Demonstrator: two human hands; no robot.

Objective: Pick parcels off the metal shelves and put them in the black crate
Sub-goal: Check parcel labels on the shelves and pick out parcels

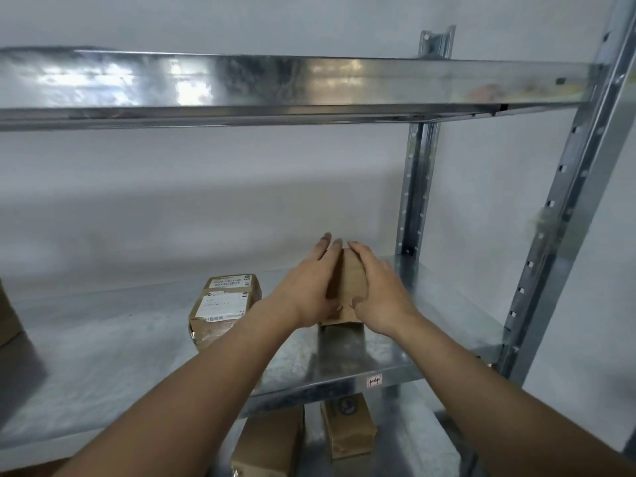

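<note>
At the far left edge, well left of the held parcel, part of a brown cardboard box stands on the middle metal shelf. Nearer the held parcel, just to its left, a taped parcel with white labels lies flat on the same shelf, its long side running away from the viewer; a forearm crosses its near corner.

The left hand presses against the left face of the small brown parcel, its fingers straight and reaching past the parcel's far top edge, its thumb at the near lower corner. The parcel stands upright on the middle shelf, toward its right end, and its reflection shows in the metal just in front of it. The right hand holds the parcel's right side, fingers curled over the top right edge and thumb tucked at the near face. So the parcel is clasped between both hands; whether its base touches the shelf cannot be told.

Below the held parcel, on the lower shelf, two more brown parcels show: a larger one to the left and a smaller one to the right. Right of the held parcel rise a rear upright and a perforated front upright. Above it runs the upper shelf beam.
</note>
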